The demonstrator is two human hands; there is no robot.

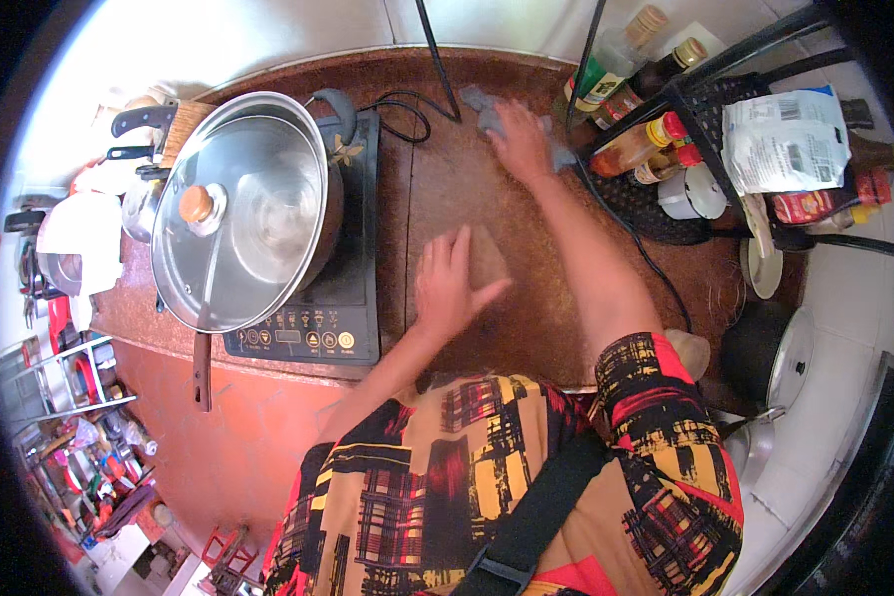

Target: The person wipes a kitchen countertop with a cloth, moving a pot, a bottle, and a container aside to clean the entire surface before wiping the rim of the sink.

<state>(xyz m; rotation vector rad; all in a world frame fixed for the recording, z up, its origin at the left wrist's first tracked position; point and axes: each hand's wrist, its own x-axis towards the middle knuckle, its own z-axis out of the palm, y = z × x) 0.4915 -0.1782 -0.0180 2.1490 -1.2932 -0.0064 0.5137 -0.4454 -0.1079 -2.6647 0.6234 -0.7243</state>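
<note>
My right hand (523, 145) reaches to the back of the brown countertop (544, 253), its fingers over a crumpled grey cloth (480, 104). Parts of the cloth stick out on both sides of the hand. My left hand (447, 283) is palm down at the counter, thumb spread away from the fingers, with nothing visible in it. A brownish patch (488, 257) shows beside its fingers; whether it is an object or a mark I cannot tell. Left of that hand, a wok (334, 216) sits on a black induction cooker (357, 298), under a glass lid (268, 179) with a wooden knob.
A black rack (641, 212) on the right holds sauce bottles (637, 145), a white enamel mug (691, 192) and a white packet (782, 138). A black cord (641, 253) runs along the counter. Knives (143, 119) stand in a wooden block (188, 127) at the left.
</note>
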